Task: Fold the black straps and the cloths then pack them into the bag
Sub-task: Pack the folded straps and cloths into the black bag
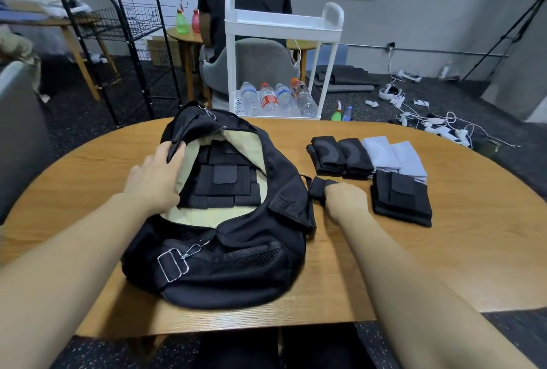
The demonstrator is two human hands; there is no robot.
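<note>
A black bag (236, 253) with a beige lining lies open on the wooden table (444, 265). Folded black straps (225, 185) lie inside it. My left hand (157, 173) grips the bag's upper-left flap and holds the opening wide. My right hand (344, 198) grips a small folded black strap (318, 188) just right of the bag. Further right sit a stack of folded black straps (402, 200), two folded black pieces (340, 157) and two folded light grey cloths (393, 157).
Beyond the table's far edge stands a white cart (284, 25) with several water bottles (275, 99). A person in black sits on a grey chair (254, 63) behind it. A black wire rack (124, 43) stands back left; cables litter the floor at right.
</note>
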